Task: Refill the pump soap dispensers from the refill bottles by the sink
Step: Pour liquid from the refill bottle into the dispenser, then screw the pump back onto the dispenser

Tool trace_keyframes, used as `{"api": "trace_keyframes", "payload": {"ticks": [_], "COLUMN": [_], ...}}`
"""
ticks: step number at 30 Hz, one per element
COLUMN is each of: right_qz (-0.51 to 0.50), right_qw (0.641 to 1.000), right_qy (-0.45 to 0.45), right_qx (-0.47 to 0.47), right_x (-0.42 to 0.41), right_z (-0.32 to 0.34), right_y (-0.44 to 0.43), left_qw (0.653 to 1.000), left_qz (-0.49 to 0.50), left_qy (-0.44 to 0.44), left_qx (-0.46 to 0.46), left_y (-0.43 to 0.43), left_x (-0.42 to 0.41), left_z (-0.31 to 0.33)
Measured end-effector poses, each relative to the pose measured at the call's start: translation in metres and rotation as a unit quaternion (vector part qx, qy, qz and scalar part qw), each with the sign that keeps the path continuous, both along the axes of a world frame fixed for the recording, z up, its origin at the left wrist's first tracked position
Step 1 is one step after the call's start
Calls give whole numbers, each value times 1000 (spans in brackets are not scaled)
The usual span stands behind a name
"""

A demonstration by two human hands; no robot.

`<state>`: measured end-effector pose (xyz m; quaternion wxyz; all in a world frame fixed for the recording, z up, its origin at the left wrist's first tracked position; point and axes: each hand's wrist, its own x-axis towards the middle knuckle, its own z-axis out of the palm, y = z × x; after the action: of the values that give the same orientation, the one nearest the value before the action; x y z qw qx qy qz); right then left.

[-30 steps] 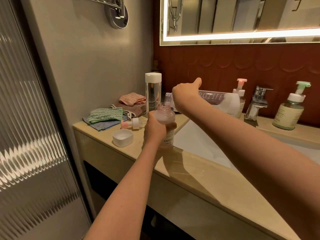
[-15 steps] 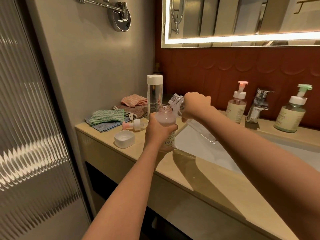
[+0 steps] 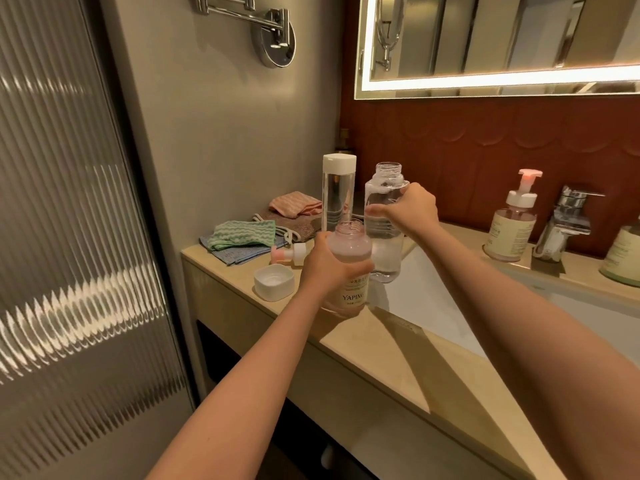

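Note:
My left hand (image 3: pixel 325 268) grips an open pink dispenser bottle (image 3: pixel 348 268) standing on the counter's front edge, its mouth uncovered. My right hand (image 3: pixel 412 211) holds a clear refill bottle (image 3: pixel 382 244) upright just behind and right of it, open neck up. The dispenser's pink pump head (image 3: pixel 289 253) lies on its side on the counter to the left. A white cap (image 3: pixel 273 281) rests open side up near the counter edge. A second tall clear bottle (image 3: pixel 337 188) with a white lid stands behind.
Folded cloths (image 3: pixel 242 233) lie at the counter's left back corner. A pink-pump dispenser (image 3: pixel 512 226), the chrome tap (image 3: pixel 568 220) and part of a green dispenser (image 3: pixel 623 258) stand along the back ledge. The white sink basin (image 3: pixel 443 306) lies below my right arm.
My right hand has swung the clear refill bottle from a tipped pouring position over the dispenser back to upright beside it. My left hand kept its hold on the dispenser.

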<state>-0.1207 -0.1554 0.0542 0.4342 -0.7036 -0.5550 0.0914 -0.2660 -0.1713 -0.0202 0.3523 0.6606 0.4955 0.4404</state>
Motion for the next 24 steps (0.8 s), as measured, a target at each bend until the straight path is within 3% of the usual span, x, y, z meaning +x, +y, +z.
{"api": "trace_keyframes", "payload": {"ticks": [4, 8, 11, 14, 17, 24], "right_qz": [7, 8, 4, 8, 2, 4], "right_qw": [1000, 999, 999, 999, 997, 997], "right_qy": [26, 41, 48, 53, 74, 77], "right_qx": [-6, -12, -13, -6, -5, -1], "right_x": [-11, -15, -16, -17, -17, -19], "right_z": [-5, -11, -14, -15, -18, -20], "right_y": [14, 26, 36, 42, 47, 49], "left_qw": [995, 976, 969, 976, 969, 859], "left_qz": [-78, -137, -154, -111, -35, 10], "left_qy": [51, 155, 163, 174, 242, 511], "left_qx": [-40, -74, -100, -76, -29, 13], "left_y": [4, 8, 21, 37, 59, 93], "left_x": [-16, -40, -59, -68, -70, -59], "left_z": [5, 12, 22, 29, 23, 6]}}
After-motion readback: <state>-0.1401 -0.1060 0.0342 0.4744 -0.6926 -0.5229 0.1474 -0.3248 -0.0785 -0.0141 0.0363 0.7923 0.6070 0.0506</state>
